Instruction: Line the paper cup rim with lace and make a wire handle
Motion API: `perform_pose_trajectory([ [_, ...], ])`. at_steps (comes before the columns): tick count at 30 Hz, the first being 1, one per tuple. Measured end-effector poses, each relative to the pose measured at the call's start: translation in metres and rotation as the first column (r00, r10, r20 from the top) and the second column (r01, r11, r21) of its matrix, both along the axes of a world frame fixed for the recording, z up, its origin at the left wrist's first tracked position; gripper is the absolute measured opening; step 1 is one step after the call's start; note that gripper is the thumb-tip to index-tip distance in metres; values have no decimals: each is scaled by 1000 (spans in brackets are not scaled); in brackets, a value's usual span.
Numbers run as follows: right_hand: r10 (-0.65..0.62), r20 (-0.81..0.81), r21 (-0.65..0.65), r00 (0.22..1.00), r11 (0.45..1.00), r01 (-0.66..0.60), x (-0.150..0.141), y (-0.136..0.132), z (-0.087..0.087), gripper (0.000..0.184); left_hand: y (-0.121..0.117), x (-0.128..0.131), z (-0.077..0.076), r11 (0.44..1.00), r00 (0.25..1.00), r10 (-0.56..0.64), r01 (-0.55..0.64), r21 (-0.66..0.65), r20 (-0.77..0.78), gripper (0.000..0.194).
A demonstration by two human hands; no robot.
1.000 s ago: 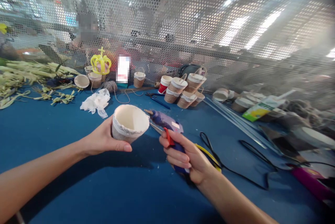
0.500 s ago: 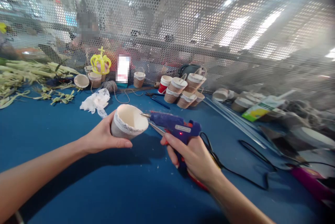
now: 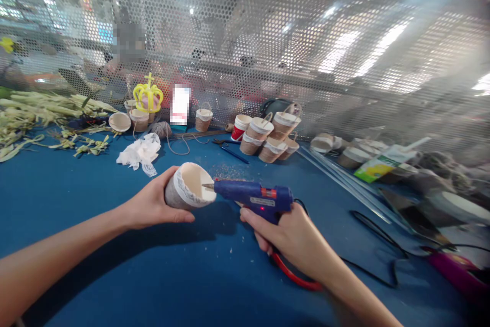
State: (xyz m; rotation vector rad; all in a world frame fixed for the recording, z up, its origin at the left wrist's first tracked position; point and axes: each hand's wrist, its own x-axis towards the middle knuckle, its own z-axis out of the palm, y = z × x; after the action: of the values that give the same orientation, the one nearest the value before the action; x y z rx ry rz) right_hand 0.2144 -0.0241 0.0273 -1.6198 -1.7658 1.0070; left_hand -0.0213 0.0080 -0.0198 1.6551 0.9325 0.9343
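My left hand [image 3: 163, 199] is wrapped round a paper cup [image 3: 184, 190] covered in brownish wrapping, with a white lace band below its rim. The cup leans to the right, so its pale inside shows. In my right hand [image 3: 283, 230] is a blue glue gun [image 3: 245, 193] with a small red light lit on its side. Its metal nozzle points left, just inside the cup's mouth; whether it touches the wall I cannot tell. Partly hidden under my right hand lies a tool with red handles [image 3: 293, 273].
Several wrapped cups with handles [image 3: 255, 130] stand stacked at the back. Crumpled white lace [image 3: 141, 152], grey yarn [image 3: 161, 129] and blue-handled pliers [image 3: 233, 151] lie ahead. Clear glue sticks [image 3: 344, 181] and a black cord [image 3: 377, 232] are on the right, dried stalks [image 3: 49, 107] on the left.
The glue gun has turned more level, and its nozzle has gone from the cup's rim to inside its mouth. The cup tilts further right. The view has shifted slightly.
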Motion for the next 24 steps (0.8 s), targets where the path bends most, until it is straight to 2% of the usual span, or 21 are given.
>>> perform_pose_trajectory([
  [6,107,-111,97,988,991,-96,8,6,4,25,-2,0,4,998,998,-68,68,-11,11,71],
  [13,106,-28,9,994,994,-106,12,9,4,37,-2,-2,2,997,997,-67,69,-39,42,70],
  [15,115,-90,-8,989,993,-117,12,7,4,34,-2,-3,1,998,997,-50,52,-33,52,70],
  [17,97,-260,-15,961,994,-105,12,6,4,28,-1,-3,0,998,995,-40,44,-41,95,74],
  [20,22,-586,-105,810,989,-103,9,8,-1,27,-2,-1,0,987,972,-69,98,-124,223,77],
  [24,-99,-849,-286,519,912,-295,3,13,-13,24,-4,1,-2,919,847,-143,306,-250,511,65],
])
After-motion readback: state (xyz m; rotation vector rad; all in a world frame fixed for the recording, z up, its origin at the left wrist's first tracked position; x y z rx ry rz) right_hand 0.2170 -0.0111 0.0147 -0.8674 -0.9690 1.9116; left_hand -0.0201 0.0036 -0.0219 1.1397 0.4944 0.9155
